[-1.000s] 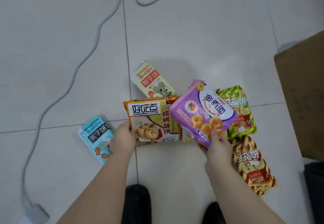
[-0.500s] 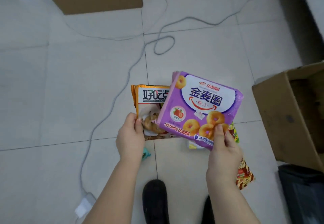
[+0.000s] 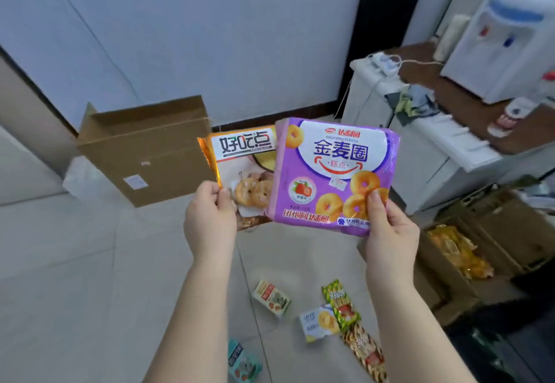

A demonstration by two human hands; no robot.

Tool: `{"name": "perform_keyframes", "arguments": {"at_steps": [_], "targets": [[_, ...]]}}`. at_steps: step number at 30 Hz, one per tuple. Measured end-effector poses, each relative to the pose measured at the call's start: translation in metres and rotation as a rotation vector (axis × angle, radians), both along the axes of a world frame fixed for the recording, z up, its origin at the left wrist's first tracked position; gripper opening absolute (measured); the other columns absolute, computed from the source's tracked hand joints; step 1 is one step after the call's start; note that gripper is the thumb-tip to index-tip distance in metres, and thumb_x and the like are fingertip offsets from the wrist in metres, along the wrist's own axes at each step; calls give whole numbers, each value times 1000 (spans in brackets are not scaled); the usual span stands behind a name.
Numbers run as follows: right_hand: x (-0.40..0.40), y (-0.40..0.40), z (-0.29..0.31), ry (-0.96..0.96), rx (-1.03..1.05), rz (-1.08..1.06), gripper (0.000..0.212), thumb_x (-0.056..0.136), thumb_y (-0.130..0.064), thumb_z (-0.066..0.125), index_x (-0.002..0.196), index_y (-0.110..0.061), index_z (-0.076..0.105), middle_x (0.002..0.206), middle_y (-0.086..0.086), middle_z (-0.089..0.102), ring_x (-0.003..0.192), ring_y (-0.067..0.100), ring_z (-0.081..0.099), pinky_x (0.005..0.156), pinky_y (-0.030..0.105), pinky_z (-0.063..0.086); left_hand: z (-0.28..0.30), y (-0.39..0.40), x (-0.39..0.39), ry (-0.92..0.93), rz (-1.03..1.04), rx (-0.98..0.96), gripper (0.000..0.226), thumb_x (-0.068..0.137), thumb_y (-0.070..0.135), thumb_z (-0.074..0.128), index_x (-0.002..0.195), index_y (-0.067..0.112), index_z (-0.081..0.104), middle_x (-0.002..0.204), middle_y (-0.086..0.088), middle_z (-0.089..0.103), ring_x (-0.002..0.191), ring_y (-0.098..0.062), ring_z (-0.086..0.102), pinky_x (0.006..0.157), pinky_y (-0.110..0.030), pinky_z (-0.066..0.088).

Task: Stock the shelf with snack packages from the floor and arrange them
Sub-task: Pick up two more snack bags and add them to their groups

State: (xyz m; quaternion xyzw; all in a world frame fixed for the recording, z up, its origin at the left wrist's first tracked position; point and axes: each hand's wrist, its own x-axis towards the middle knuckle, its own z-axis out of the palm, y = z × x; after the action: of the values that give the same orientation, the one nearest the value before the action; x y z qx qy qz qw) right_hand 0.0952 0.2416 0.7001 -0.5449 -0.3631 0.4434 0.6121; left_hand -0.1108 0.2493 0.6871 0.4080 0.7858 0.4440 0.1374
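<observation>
Snack packages are held up at chest height: the left hand (image 3: 210,217) pinches an orange plastic biscuit packet (image 3: 240,166) by its lower corner, while the right hand (image 3: 390,232) has its fingers clamped on a purple plastic ring-cake packet (image 3: 333,172) overlapping it. Five small packets (image 3: 330,313) remain on the floor. Carrying them level and firmly pinched should prevent slipping.

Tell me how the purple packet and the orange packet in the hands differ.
The purple packet shows ring-shaped cakes and a strawberry; the orange packet shows round biscuits. The purple one sits in the right hand, the orange one in the left hand. The purple packet overlaps the orange one's right side. Both are held upright, fronts toward the camera.
</observation>
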Motion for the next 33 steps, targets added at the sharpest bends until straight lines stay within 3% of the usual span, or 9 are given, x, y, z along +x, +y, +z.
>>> {"name": "perform_keyframes", "arguments": {"at_steps": [4, 7, 10, 14, 20, 26, 30, 33], "targets": [[41, -12, 92, 33, 134, -160, 23, 90, -29, 55, 72, -24, 69, 62, -17, 72, 66, 3, 63, 69, 26, 54, 93, 2, 28, 8, -87, 122, 12, 90, 16, 48, 78, 14, 50, 87, -14, 71, 86, -36, 61, 63, -34, 37], [76, -35, 149, 80, 201, -273, 21, 89, -32, 56, 72, -29, 68, 68, -14, 72, 76, 9, 65, 72, 31, 54, 152, -1, 60, 14, -135, 194, 12, 90, 16, 48, 83, 10, 55, 87, -15, 71, 86, -36, 61, 65, -35, 38], [120, -64, 195, 76, 275, -368, 16, 88, -34, 55, 77, -31, 66, 77, -11, 71, 75, 5, 68, 66, 24, 54, 203, -7, 102, 33, -208, 262, 14, 91, 17, 47, 83, 9, 55, 86, -16, 70, 84, -37, 61, 63, -35, 38], [186, -106, 238, 64, 367, -478, 15, 88, -37, 54, 79, -31, 65, 62, -21, 71, 62, -4, 68, 50, 12, 52, 253, -22, 166, 20, -294, 346, 19, 92, 15, 48, 98, 0, 59, 101, -22, 69, 94, -40, 60, 67, -35, 37], [279, -175, 276, 4, 439, -687, 20, 88, -35, 55, 80, -25, 70, 77, -7, 73, 78, 15, 69, 69, 31, 54, 288, -54, 271, -56, -453, 409, 18, 90, 16, 50, 90, 1, 60, 92, -22, 70, 84, -39, 60, 64, -34, 38], [360, -234, 298, -60, 466, -848, 21, 88, -34, 55, 81, -24, 71, 69, -11, 74, 76, 12, 69, 64, 25, 54, 303, -92, 363, -141, -575, 442, 14, 91, 13, 49, 83, 4, 56, 89, -20, 67, 85, -38, 58, 65, -34, 38], [397, -250, 308, -108, 474, -942, 23, 88, -35, 56, 73, -26, 72, 68, -15, 74, 75, 10, 68, 63, 18, 55, 314, -94, 401, -180, -616, 440, 13, 92, 14, 48, 85, 6, 55, 82, -8, 57, 77, -31, 51, 63, -32, 34], [416, -247, 315, -131, 479, -985, 26, 87, -38, 57, 69, -27, 72, 68, -15, 74, 79, 13, 69, 70, 28, 54, 326, -82, 416, -175, -634, 461, 13, 92, 16, 48, 88, 7, 57, 82, -6, 57, 76, -29, 51, 64, -32, 35]]}}
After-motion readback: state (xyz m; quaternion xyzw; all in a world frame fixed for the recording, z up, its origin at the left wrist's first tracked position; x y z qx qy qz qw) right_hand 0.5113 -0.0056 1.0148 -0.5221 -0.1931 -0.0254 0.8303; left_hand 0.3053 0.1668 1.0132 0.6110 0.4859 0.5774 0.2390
